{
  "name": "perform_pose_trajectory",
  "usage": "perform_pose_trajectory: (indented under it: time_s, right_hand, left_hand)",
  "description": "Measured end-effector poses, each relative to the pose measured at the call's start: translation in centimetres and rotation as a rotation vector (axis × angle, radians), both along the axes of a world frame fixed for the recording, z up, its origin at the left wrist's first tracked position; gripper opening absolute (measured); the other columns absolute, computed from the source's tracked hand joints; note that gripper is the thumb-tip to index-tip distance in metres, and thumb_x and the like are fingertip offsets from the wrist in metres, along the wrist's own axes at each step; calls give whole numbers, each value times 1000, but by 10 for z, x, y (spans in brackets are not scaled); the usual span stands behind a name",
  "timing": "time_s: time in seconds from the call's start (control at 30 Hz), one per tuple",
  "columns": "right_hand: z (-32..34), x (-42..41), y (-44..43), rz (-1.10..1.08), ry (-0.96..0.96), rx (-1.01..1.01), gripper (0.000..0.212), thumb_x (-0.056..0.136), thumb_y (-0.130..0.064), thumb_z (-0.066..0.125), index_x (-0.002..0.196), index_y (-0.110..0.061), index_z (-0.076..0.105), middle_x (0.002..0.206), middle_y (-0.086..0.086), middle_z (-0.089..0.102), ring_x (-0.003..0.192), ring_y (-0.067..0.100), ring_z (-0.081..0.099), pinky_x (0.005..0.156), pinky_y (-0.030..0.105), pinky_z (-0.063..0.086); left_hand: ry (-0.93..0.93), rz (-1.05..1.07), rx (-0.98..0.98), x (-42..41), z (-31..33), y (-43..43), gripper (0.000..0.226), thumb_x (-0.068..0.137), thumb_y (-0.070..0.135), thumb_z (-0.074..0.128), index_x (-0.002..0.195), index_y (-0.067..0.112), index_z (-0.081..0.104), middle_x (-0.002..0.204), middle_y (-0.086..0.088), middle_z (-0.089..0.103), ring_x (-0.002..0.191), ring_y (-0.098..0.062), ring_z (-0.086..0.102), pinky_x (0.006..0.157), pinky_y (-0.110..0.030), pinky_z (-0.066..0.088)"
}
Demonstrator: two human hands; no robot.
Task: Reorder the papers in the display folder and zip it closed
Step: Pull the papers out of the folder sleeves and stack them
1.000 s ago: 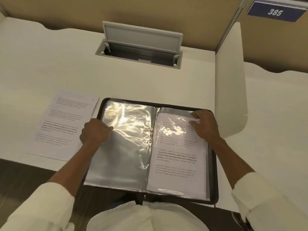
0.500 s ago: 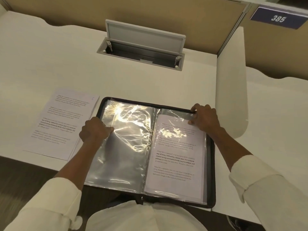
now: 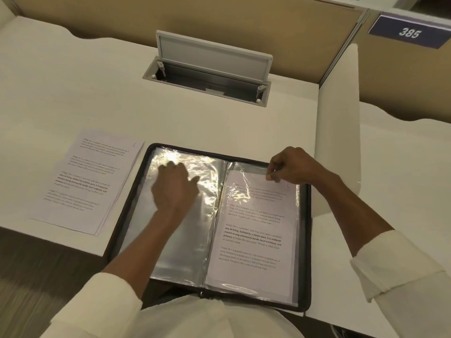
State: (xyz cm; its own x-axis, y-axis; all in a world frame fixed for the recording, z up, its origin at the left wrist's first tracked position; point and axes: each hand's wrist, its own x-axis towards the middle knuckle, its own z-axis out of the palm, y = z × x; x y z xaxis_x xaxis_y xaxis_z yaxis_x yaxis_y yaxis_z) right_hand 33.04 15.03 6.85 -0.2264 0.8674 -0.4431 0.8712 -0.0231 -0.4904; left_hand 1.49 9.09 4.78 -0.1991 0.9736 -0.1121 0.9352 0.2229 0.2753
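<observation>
Lying open on the near edge of the table [image 3: 219,123], the display folder [image 3: 303,240] shows an empty clear sleeve [image 3: 175,252] on its left page and a printed sheet [image 3: 253,240] sleeved on its right. Your left hand [image 3: 174,189] rests on the upper part of the empty sleeve, blurred, fingers loosely spread, gripping nothing. Your right hand [image 3: 291,167] sits at the top edge of the right page, fingers pinched on the sleeve opening just above the sheet. A stack of loose papers [image 3: 87,181] lies just left of the folder.
</observation>
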Motion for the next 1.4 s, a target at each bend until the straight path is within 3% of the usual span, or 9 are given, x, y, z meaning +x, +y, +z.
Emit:
perform_pose_trajectory:
  time_s: [0.13,0.33,0.53,0.67,0.8,0.97,1.1,1.27,1.4]
  right_hand:
    - [19,-11,8,113,47,-83,4,86,-28,86,88,-26,84,74,-12,78,84,6,72,82,28,55]
    - [25,-23,16,197,79,-141,8,85,-28,86,92,-24,86,77,-12,79,82,5,71,81,29,53]
    - [30,-26,23,121,161,-164,36,99,-44,68,91,-13,85,79,-2,80,82,16,77,80,23,55]
    - [21,-24,36,42,85,-165,19,96,-31,76,92,-13,80,88,6,78,81,22,76,78,37,64]
    - [11,-27,45,149,-151,-164,20,78,-32,92,87,-22,77,100,-5,71,101,17,67,77,32,56]
    - [0,-28,56,105,-274,-329,33,72,-22,97,93,-6,77,90,7,77,83,28,77,63,35,64]
    - [4,-30,58,-20,-224,-496,44,69,-17,99,98,5,74,82,12,78,70,26,77,57,33,62]
    - [7,-30,56,-68,-227,-576,52,64,-14,102,101,9,73,85,18,79,73,34,79,68,44,67]
    - [2,-29,57,2,-315,-604,39,67,-11,99,95,4,76,81,12,80,75,31,79,69,41,67]
  left_hand:
    - [-473,65,-156,53,3,6,67,91,72,66,75,8,75,69,-4,76,68,-23,76,74,-33,60]
    - [-951,275,-414,105,5,22,72,92,72,66,92,1,76,71,-9,78,59,-24,77,52,-33,63]
    - [-949,367,-492,117,-2,37,22,91,21,72,97,0,75,73,-12,78,56,-24,74,52,-30,61]
    - [-1019,405,-467,122,-4,36,20,90,16,70,96,-3,74,78,-16,78,52,-23,68,52,-31,62]
    - [-1037,426,-418,129,-6,34,21,91,17,71,97,-3,74,75,-15,78,48,-20,66,55,-33,62]
    - [-1048,426,-385,134,-9,32,21,95,20,70,91,0,75,73,-12,78,53,-19,69,62,-36,65]
    - [-1056,410,-337,136,-15,27,51,105,49,62,86,3,76,72,-12,78,57,-21,71,57,-31,60]
    - [-522,78,-160,124,-40,6,64,109,63,36,76,17,67,73,1,71,70,-18,68,75,-43,61]
    - [-479,-47,35,115,-65,-17,77,109,69,17,71,17,59,77,4,64,79,-17,60,73,-49,56]
